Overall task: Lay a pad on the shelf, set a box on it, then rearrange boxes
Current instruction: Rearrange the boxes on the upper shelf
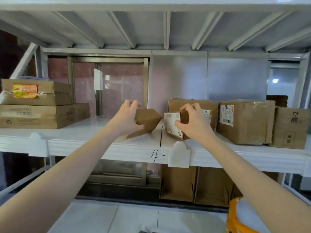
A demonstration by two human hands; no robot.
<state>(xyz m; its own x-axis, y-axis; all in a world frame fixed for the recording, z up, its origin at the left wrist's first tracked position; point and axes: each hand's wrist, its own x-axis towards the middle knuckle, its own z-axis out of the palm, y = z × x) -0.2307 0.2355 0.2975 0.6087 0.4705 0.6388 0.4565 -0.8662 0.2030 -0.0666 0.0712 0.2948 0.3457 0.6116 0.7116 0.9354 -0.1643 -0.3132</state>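
My left hand (128,118) grips a small plain brown box (148,122), tilted with one edge on the white shelf (101,142). My right hand (193,122) grips a second small brown box (173,126) with a white label facing me, also tilted on the shelf. The two boxes sit apart, either side of the seam in the shelf. Behind the right one stands a larger brown box (208,106). No pad is visible on the shelf.
Two flat cartons (42,115) are stacked at the shelf's left end. A taped box (245,121) and another marked box (291,128) stand on the right. Cardboard dividers (193,184) fill the lower shelf; an orange item (235,217) is at the bottom right.
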